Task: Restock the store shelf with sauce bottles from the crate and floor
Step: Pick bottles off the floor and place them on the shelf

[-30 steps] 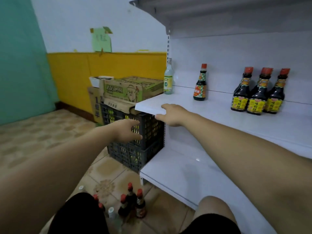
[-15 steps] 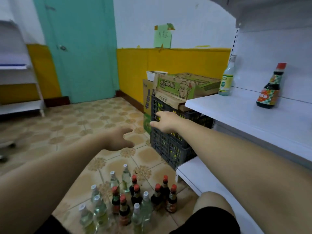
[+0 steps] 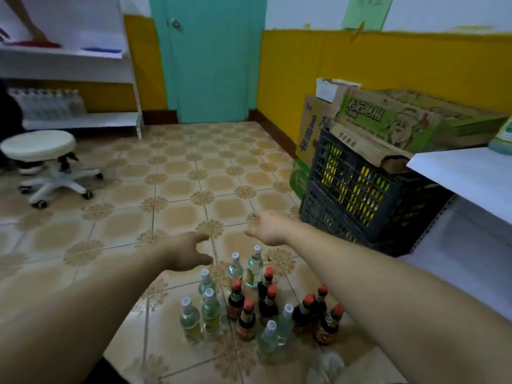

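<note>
a tiled floor (image 3: pixel 177 189) with a brown flower pattern fills most of the view, closed off at the far side by a yellow-and-white wall and a teal door (image 3: pixel 207 59). on the right the white store shelf (image 3: pixel 471 173) juts in, its near corner bare; only the edge of something pale green shows at its far right. just left of it, touching its end, stands the dark plastic crate (image 3: pixel 357 189) with yellow showing through its slats, cardboard boxes (image 3: pixel 401 115) stacked on top so that its mouth is covered. at far left stand another white shelf unit and a white wheeled stool (image 3: pixel 41 159).

near the person's feet the sauce bottles (image 3: pixel 249 303) stand upright in a loose cluster on the floor: clear ones with white caps to the left and far side, dark ones with red caps to the right.

both arms reach forward above the cluster. the left hand (image 3: pixel 188 253) hangs over the far left of it, its grip apart, thumb and fingers spread, clamped on nothing. the right hand (image 3: pixel 268 228) is beyond the bottles, its grip loosely apart and empty.

the step in hand looks like the reach down for a pick-up from the floor. the next move calls for lowering each hand onto a single neck or body at the edge of the cluster, since the bottles stand close and a careless sweep could topple neighbours.
</note>
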`<state>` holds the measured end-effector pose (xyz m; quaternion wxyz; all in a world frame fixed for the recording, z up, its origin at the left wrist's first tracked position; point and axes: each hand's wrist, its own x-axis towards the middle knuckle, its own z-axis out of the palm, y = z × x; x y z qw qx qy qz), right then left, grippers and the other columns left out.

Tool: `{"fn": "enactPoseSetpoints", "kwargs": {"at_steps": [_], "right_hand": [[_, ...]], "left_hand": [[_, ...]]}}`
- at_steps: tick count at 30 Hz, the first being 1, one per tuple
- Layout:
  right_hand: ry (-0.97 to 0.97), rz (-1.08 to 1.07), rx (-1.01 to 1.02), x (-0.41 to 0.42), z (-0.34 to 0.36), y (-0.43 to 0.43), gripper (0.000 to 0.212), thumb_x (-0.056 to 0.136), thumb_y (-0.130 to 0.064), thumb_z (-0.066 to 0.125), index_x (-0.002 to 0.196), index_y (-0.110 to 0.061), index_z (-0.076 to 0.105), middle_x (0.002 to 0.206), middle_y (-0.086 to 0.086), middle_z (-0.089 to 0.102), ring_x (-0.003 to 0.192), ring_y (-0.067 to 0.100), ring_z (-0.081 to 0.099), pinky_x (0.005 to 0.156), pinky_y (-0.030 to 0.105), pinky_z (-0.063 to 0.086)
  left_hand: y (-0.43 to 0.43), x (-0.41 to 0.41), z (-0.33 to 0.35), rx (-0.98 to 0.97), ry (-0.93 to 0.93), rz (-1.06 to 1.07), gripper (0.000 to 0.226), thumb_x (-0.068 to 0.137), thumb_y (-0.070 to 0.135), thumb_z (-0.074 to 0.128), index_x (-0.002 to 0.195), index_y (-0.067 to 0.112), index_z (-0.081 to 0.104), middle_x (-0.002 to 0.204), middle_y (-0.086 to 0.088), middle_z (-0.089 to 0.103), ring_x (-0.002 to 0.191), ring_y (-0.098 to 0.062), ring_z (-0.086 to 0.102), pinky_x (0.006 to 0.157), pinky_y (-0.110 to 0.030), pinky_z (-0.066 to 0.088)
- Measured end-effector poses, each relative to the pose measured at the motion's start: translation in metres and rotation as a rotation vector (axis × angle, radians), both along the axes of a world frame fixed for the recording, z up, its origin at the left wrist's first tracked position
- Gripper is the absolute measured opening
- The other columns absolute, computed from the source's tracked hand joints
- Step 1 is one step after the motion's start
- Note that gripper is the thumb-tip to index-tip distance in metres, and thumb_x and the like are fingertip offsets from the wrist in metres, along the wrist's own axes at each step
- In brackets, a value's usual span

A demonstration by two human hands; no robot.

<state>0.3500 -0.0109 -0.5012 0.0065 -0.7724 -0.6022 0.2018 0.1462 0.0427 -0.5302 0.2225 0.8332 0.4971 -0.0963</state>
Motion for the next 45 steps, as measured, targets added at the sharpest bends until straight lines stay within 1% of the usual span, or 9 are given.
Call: {"fn": "enactPoseSetpoints", "kwargs": {"at_steps": [17, 22, 25, 27, 30, 36, 40, 43, 45], "right_hand": [[0.281, 0.130, -0.318, -0.039, -0.234, 0.166, 0.070, 0.097, -0.044, 0.050, 0.154, -0.018, 0.020, 0.159, 0.007, 0.026, 0.142, 0.028, 0.032, 0.108, 0.035, 0.033], [0.234, 0.244, -0.374, -0.062, -0.308, 0.192, 0.061, 0.093, -0.021, 0.056, 0.149, -0.025, 0.032, 0.150, 0.008, 0.040, 0.127, 0.028, 0.049, 0.100, 0.035, 0.044], [0.189, 0.263, -0.343, -0.068, -0.331, 0.198, 0.038, 0.093, -0.017, 0.054, 0.130, -0.024, 0.049, 0.129, 0.011, 0.056, 0.107, 0.030, 0.056, 0.078, 0.031, 0.043], [0.188, 0.248, -0.309, -0.069, -0.334, 0.197, 0.029, 0.095, -0.017, 0.052, 0.124, -0.022, 0.050, 0.121, 0.011, 0.059, 0.101, 0.030, 0.057, 0.072, 0.030, 0.039], [0.264, 0.151, -0.245, -0.067, -0.317, 0.190, 0.028, 0.099, -0.023, 0.048, 0.127, -0.025, 0.047, 0.126, 0.008, 0.056, 0.103, 0.029, 0.057, 0.079, 0.034, 0.046], [0.447, 0.066, 0.037, -0.060, -0.217, 0.177, 0.030, 0.101, -0.029, 0.043, 0.131, -0.025, 0.039, 0.134, 0.007, 0.051, 0.110, 0.027, 0.052, 0.079, 0.031, 0.037], [0.565, 0.013, 0.268, -0.055, -0.121, 0.164, 0.029, 0.100, -0.032, 0.045, 0.127, -0.026, 0.038, 0.119, 0.006, 0.060, 0.098, 0.020, 0.055, 0.074, 0.029, 0.038], [0.617, -0.006, 0.483, -0.057, -0.042, 0.145, 0.032, 0.098, -0.034, 0.051, 0.127, -0.023, 0.041, 0.106, -0.001, 0.059, 0.094, 0.016, 0.056, 0.074, 0.029, 0.041], [0.633, -0.032, 0.639, -0.058, 0.008, 0.132, 0.035, 0.094, -0.036, 0.056, 0.123, -0.023, 0.043, 0.096, -0.004, 0.060, 0.089, 0.016, 0.058, 0.071, 0.029, 0.042]], "left_hand": [[0.120, -0.015, -0.237, -0.337, -0.023, 0.278, 0.074, 0.090, 0.038, 0.060, 0.151, 0.017, 0.024, 0.156, -0.005, 0.028, 0.141, -0.024, 0.031, 0.112, -0.033, 0.027], [0.145, -0.003, -0.295, -0.430, -0.040, 0.305, 0.072, 0.092, 0.030, 0.059, 0.151, 0.016, 0.022, 0.156, -0.006, 0.027, 0.140, -0.024, 0.032, 0.111, -0.031, 0.028], [0.153, -0.001, -0.313, -0.464, -0.036, 0.316, 0.071, 0.092, 0.025, 0.059, 0.152, 0.016, 0.021, 0.155, -0.007, 0.029, 0.139, -0.024, 0.034, 0.110, -0.030, 0.029], [0.155, -0.001, -0.318, -0.465, -0.028, 0.316, 0.072, 0.092, 0.023, 0.060, 0.152, 0.016, 0.021, 0.155, -0.007, 0.031, 0.138, -0.025, 0.035, 0.109, -0.031, 0.030], [0.155, -0.003, -0.313, -0.449, -0.028, 0.319, 0.075, 0.090, 0.021, 0.063, 0.152, 0.016, 0.020, 0.155, -0.007, 0.030, 0.138, -0.025, 0.036, 0.110, -0.031, 0.031], [0.145, -0.005, -0.247, -0.388, -0.175, 0.295, 0.088, 0.082, 0.019, 0.072, 0.151, 0.020, 0.018, 0.146, -0.010, 0.044, 0.126, -0.028, 0.048, 0.095, -0.030, 0.040], [0.129, -0.009, -0.178, -0.324, -0.379, 0.309, 0.092, 0.074, 0.017, 0.079, 0.147, 0.021, 0.022, 0.131, -0.008, 0.054, 0.115, -0.027, 0.054, 0.093, -0.032, 0.045], [0.116, -0.012, -0.129, -0.273, -0.580, 0.307, 0.089, 0.059, 0.033, 0.085, 0.133, 0.028, 0.037, 0.118, 0.002, 0.060, 0.108, -0.020, 0.059, 0.095, -0.046, 0.050], [0.101, -0.011, -0.087, -0.271, -0.735, 0.326, 0.085, 0.057, 0.033, 0.087, 0.128, 0.029, 0.041, 0.112, 0.004, 0.063, 0.104, -0.016, 0.062, 0.093, -0.044, 0.052]]}}
